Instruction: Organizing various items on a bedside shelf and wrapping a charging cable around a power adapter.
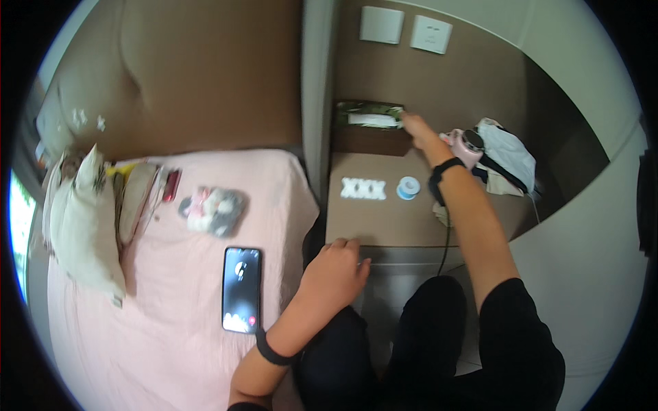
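My right hand [417, 129] reaches to the right end of a tissue pack [371, 116] with a green wrapper, on top of a brown box [367, 141] at the back of the bedside table. Whether its fingers grip the pack cannot be told. By the table's front edge is my left hand [336, 272], fingers bent and nothing seen in it. Between the hands, a white piece with a row of cut-outs [363, 189] lies beside a blue and white spool [408, 188] on the tabletop [380, 221].
A pink bottle [467, 147] and piled cloths [506, 154] occupy the table's right side, with a dark cable hanging over its front. On the pink bed [169, 329] at left lie a phone [241, 290], a bagged plush item [216, 210] and a pillow [85, 231].
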The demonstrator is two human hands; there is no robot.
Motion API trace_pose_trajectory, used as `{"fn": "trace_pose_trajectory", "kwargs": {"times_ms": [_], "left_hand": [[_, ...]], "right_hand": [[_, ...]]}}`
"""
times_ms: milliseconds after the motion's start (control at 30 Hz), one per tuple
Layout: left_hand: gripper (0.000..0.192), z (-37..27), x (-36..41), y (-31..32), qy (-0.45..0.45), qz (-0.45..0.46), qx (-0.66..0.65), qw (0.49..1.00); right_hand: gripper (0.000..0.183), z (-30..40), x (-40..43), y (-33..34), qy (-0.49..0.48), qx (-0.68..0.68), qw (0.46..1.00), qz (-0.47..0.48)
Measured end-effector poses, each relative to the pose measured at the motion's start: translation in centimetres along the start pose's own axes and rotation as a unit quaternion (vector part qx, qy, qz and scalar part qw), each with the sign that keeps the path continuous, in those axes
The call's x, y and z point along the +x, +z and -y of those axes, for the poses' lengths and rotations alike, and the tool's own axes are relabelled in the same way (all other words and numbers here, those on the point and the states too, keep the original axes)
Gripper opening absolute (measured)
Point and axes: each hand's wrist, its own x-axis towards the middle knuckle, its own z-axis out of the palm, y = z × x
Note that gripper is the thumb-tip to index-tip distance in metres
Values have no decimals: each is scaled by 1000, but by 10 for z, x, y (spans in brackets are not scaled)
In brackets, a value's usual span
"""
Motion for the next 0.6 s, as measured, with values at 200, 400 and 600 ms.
{"fn": "trace_pose_trajectory", "kwargs": {"times_ms": [200,400,600], "left_hand": [[26,-3,-4,2,6,-15,6,1000],[28,-10,-15,2,8,-4,18,1000],[27,-27,-26,1,41,33,20,998]], "right_hand": [[45,11,-59,-13,-249,-248,925,-147],[53,-21,-160,-16,-323,-358,866,133],[56,-48,-181,-35,-268,-393,869,141]]}}
